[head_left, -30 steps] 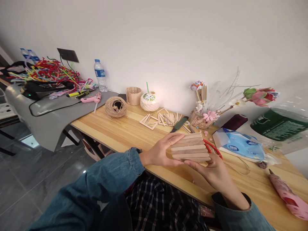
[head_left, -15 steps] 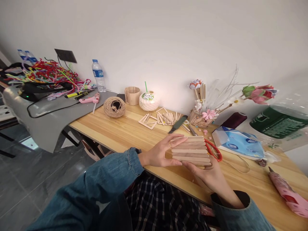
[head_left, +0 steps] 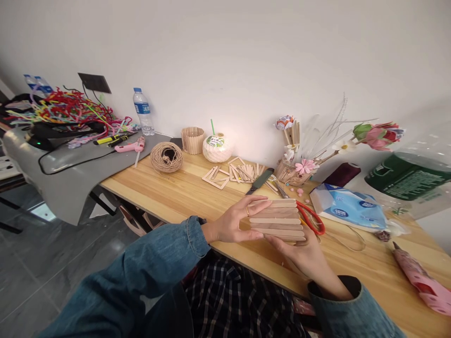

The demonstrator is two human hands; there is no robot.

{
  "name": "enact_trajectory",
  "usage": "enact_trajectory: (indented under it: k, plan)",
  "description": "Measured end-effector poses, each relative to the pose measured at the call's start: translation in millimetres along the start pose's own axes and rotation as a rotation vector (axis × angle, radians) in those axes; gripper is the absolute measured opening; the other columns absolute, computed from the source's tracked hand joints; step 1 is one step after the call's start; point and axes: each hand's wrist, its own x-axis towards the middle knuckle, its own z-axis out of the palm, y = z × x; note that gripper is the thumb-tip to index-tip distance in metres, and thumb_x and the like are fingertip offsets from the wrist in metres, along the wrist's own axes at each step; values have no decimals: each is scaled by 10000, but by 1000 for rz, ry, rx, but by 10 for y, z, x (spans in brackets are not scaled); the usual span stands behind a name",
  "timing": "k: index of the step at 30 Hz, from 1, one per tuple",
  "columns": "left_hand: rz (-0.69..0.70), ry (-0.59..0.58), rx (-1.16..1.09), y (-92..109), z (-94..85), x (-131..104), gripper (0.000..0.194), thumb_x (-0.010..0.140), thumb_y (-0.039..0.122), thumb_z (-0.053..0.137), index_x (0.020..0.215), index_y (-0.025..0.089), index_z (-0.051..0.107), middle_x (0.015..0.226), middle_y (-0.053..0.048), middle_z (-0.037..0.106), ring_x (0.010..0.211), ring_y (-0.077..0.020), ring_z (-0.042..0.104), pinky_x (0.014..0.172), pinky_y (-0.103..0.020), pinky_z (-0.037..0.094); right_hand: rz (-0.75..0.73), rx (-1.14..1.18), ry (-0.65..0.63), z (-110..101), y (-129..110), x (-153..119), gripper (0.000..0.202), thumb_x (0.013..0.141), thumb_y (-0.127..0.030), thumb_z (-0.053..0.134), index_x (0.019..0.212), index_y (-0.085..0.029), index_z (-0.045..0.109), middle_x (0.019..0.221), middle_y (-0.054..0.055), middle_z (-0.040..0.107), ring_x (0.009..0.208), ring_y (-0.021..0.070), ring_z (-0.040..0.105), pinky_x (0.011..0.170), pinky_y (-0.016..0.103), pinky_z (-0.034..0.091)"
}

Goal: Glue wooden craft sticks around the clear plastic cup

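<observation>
A craft-stick panel (head_left: 276,220), several wooden sticks laid side by side, is held up over the near edge of the table. My left hand (head_left: 234,223) grips its left end, fingers along the top and thumb at the lower corner. From the lower right, my right hand (head_left: 299,246) holds it, thumb on the front bottom edge and fingers mostly hidden behind. Red-handled scissors (head_left: 312,218) lie just behind the panel. Beyond them are a green-handled cutter (head_left: 260,180), loose craft sticks (head_left: 248,172) and square stick frames (head_left: 215,177).
On the wooden table (head_left: 169,197) stand a twine ball (head_left: 166,157), a stick cup (head_left: 192,140), a round white drink container (head_left: 217,148) and a flower vase (head_left: 294,171). A tissue pack (head_left: 348,206) and pink glue gun (head_left: 423,281) lie right; another pink glue gun (head_left: 129,146) lies left.
The panel and both hands have shifted very slightly left in view, along with a small camera shift. Both hands keep their hold on the panel.
</observation>
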Motion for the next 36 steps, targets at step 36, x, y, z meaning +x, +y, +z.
enact_trajectory:
  k: [36]
  plan:
    - [-291, 64, -18, -68, 92, 11, 763, 728, 468, 679, 1346, 173, 341, 1354, -188, 384, 1235, -299, 420, 958, -437, 441, -14, -250, -78, -364, -132, 175, 276, 803, -465, 593, 727, -208, 663, 785, 26, 688, 748, 183, 636, 742, 305, 507]
